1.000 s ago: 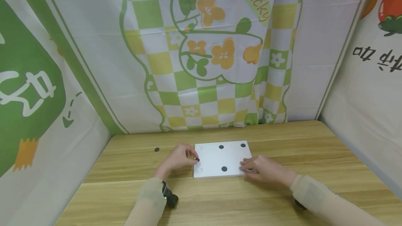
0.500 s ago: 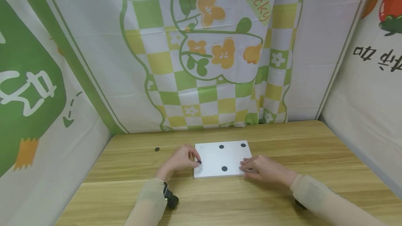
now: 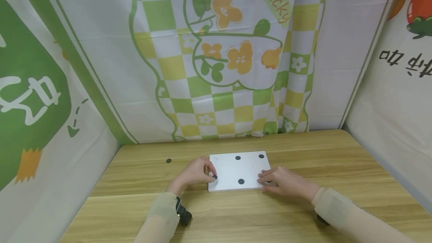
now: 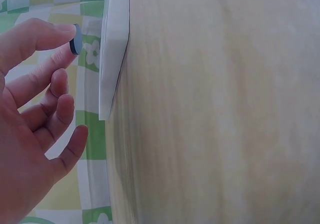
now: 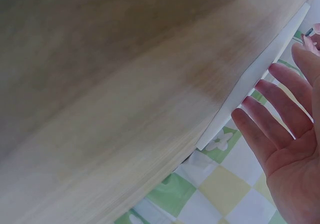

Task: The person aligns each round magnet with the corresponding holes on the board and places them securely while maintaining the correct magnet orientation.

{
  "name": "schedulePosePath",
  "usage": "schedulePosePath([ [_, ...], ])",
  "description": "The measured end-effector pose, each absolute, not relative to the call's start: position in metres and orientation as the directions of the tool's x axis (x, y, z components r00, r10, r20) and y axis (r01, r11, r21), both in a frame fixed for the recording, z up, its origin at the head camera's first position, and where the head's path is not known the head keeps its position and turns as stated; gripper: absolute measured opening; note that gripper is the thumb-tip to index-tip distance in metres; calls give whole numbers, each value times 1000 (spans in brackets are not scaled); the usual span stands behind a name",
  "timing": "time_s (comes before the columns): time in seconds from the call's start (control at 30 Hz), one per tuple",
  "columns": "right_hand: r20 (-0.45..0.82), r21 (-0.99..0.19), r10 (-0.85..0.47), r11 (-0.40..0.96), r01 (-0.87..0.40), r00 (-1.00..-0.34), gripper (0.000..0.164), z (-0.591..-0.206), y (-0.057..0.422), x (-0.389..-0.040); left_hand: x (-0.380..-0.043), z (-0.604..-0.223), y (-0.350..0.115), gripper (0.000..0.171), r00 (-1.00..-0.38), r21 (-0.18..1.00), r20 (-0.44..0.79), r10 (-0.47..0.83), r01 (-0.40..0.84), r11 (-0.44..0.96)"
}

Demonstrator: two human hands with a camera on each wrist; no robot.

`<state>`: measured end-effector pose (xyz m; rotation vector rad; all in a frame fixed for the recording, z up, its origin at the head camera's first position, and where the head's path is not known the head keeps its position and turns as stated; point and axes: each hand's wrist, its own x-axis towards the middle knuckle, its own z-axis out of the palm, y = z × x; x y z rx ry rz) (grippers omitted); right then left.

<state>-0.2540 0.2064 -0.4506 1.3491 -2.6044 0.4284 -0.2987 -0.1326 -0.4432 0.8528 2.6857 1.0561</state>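
Note:
My left hand (image 3: 195, 171) pinches a small black round disc (image 4: 76, 40) between thumb and index finger; the other fingers curve loosely below. It holds the disc over the near left corner of a white rectangular board (image 3: 227, 170), just above a shallow round hollow. My right hand (image 3: 287, 181) rests on the board's right edge, fingers extended over the surface. Black discs sit in the board at the back middle (image 3: 237, 158), the back right (image 3: 261, 156) and the front middle. Another dark disc shows partly under the right hand. The back left hollow (image 3: 215, 159) holds no disc.
One loose black disc (image 3: 169, 160) lies on the wooden table (image 3: 236, 216), left of the board. A checked green and yellow curtain (image 3: 222, 104) hangs right behind the table, with printed cloth on both sides. Each wrist wears a small black camera.
My left hand has moved slightly right and toward the near edge with the disc, from the board's left edge to over the near left hollow. The right hand stays put.

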Motion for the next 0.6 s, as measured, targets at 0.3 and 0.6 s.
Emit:
schedulePosePath([
  [0.3, 281, -171, -766, 553, -816, -578, 27, -450, 207, -254, -299, -444, -133, 10, -818, 647, 54, 572, 465, 604],
  [0.6, 265, -180, -763, 561, -808, -589, 27, -449, 206, -253, -300, -447, -135, 8, -812, 653, 28, 583, 457, 604],
])
